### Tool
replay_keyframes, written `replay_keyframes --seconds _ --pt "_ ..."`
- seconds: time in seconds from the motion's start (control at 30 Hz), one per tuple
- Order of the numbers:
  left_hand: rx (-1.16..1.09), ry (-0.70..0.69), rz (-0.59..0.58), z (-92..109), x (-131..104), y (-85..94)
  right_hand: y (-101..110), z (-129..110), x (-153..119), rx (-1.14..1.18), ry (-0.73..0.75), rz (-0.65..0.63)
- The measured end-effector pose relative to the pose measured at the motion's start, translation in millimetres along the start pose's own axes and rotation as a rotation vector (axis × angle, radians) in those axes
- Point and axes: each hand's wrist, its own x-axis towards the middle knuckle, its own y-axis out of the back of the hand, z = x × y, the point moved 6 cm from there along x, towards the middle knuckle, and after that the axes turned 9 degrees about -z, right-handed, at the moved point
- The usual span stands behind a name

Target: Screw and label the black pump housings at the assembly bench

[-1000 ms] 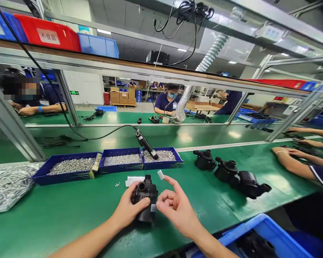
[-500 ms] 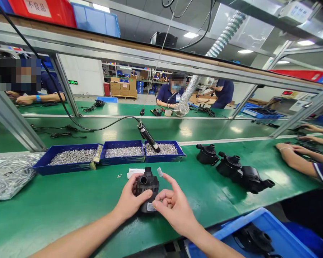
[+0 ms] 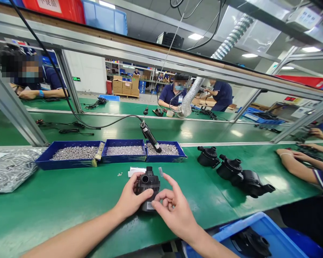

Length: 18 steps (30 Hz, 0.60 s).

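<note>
Housing (image 3: 149, 185) now turned, its label (image 3: 150, 205) accessible near counter's (image 3: 70, 200) front edge: left hand (image 3: 131, 198) clasps it; half-curled right hand (image 3: 174, 209) thumbs label, second label (image 3: 160, 172) on fingertip (image 3: 167, 179).

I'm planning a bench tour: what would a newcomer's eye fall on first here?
First, probably, the black unit front and centre, gripped by the left hand, and the right hand with a small label on one of its fingers. Beyond, three blue trays of metal parts stand in a row, a black tool hanging by the right-hand one. Further right, three more dark units sit on the green bench.
</note>
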Motion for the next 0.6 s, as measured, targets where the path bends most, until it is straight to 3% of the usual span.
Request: replay_keyframes --seconds 0.1,0.23,0.3,0.37,0.43,0.53,0.6 --pt "-0.007 -0.009 -0.001 -1 0 0.6 -1 -2 -3 -0.172 0.127 0.016" --pt "-0.013 0.003 -0.003 -5 -2 1.1 -4 -14 -18 -0.606 0.545 0.037" --pt "-0.005 0.006 -0.001 -6 -3 0.7 4 -14 -22 -0.768 0.604 0.12" --pt "0.016 -0.002 0.003 -6 -3 0.0 20 -8 -15 -0.779 0.432 0.204" --pt "0.054 -0.017 0.006 -4 -1 0.1 30 3 -3 -0.689 0.178 0.157" --pt "0.151 -0.051 0.011 1 -2 2.7 17 8 9 -0.556 -0.044 -0.034" --pt "0.259 -0.078 0.012 7 -9 4.1 4 2 9 -0.531 -0.115 -0.079"
